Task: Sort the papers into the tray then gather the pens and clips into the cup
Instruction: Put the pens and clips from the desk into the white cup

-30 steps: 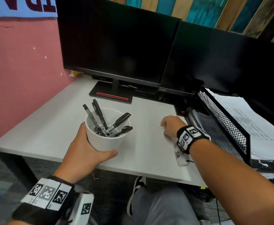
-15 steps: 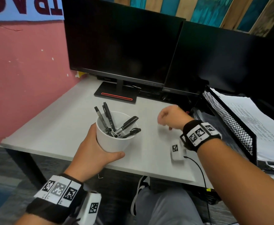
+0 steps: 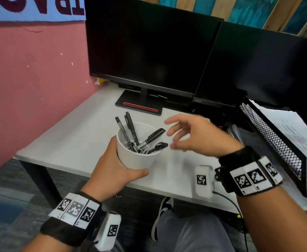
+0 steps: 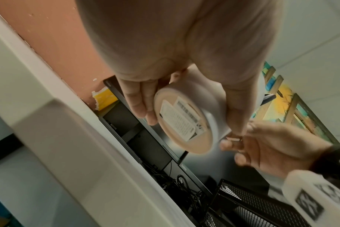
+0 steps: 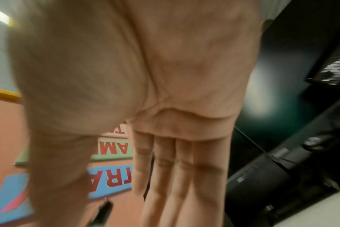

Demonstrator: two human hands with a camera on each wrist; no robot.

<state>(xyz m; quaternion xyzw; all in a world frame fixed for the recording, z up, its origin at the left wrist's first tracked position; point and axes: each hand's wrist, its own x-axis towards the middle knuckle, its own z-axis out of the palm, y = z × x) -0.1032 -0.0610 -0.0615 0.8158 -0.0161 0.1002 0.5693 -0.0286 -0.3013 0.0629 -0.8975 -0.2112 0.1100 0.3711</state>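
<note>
My left hand [image 3: 112, 170] grips a white cup [image 3: 136, 155] and holds it lifted at the desk's near edge. Several black pens [image 3: 131, 128] and some metal clips [image 3: 137, 147] stand in it. The left wrist view shows the cup's labelled underside [image 4: 182, 124] between my fingers and thumb. My right hand [image 3: 191, 135] hovers just right of the cup's rim with its fingers spread and nothing in them; in the right wrist view the fingers [image 5: 171, 176] are straight. A stack of papers [image 3: 294, 135] lies in the black mesh tray [image 3: 269, 135] on the right.
Two dark monitors [image 3: 149, 48] stand at the back of the white desk [image 3: 80, 135], one on a black base with a red stripe [image 3: 140, 106]. A pink wall [image 3: 31, 79] borders the left side. My knee and shoe [image 3: 164, 215] show under the desk edge.
My right hand lifted off the desk near the tray, moved left toward the cup and spread its fingers. The left hand kept hold of the cup.
</note>
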